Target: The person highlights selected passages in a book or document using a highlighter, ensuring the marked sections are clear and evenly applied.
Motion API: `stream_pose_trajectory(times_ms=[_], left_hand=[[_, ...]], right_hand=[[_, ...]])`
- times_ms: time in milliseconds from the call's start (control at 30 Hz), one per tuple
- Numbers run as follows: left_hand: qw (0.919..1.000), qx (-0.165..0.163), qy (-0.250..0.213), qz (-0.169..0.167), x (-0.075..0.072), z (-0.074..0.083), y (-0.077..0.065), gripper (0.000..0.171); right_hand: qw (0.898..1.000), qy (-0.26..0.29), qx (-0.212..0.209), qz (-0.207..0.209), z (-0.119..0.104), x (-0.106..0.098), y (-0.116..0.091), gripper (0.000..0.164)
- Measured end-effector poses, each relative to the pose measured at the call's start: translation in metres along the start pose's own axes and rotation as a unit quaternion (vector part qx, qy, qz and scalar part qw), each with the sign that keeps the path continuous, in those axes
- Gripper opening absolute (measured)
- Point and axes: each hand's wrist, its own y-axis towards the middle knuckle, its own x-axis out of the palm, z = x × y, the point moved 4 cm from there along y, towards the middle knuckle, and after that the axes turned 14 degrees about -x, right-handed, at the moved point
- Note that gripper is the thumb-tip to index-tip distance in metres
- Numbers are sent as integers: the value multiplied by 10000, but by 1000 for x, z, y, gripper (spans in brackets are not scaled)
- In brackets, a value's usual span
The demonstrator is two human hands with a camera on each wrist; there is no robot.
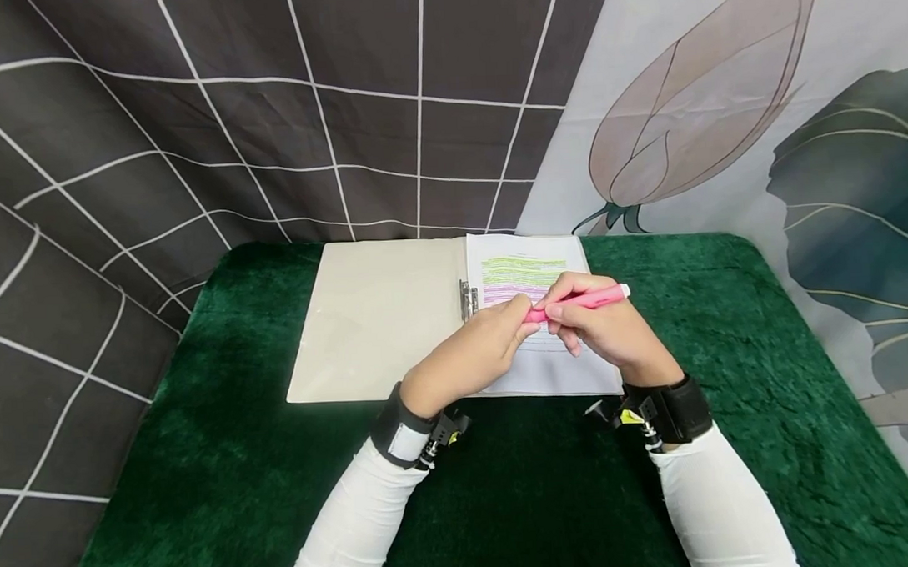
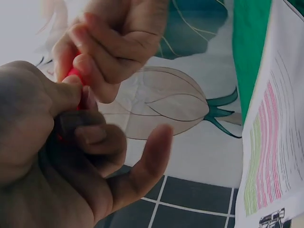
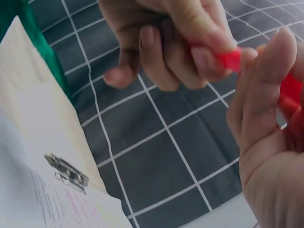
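A pink highlighter [image 1: 595, 298] is held between both hands above the printed sheets. My left hand [image 1: 480, 347] pinches its left end, where the pink cap [image 1: 534, 316] shows between thumb and fingers. Around the barrel, my right hand [image 1: 601, 324] grips with thumb and fingers, and the white-tipped end points right. In the left wrist view, the fingers of both hands meet closely at the red-pink piece. Below lies the stack of paper [image 1: 540, 372], its upper lines marked yellow-green and the lines under them pink-purple; the hands cover part of the text.
The paper lies in an open cream folder [image 1: 380, 319] with a metal clip [image 1: 467, 300] at its spine. Under it is a table with a green plush cloth [image 1: 227, 458]. A dark grid-patterned curtain [image 1: 366, 128] and a white floral part [image 1: 689, 142] hang behind.
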Motion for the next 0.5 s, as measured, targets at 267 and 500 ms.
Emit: stream_pose_trajectory(times_ms=[267,500], left_hand=[[9982,34,504,319,-2,-1,1,19],[9997,29,-29,-244,2,-6,1,19]], right_hand=[[9953,90,675,686,4,1,1,13],[9952,-954,236,-23,-3,-1,-1,7]])
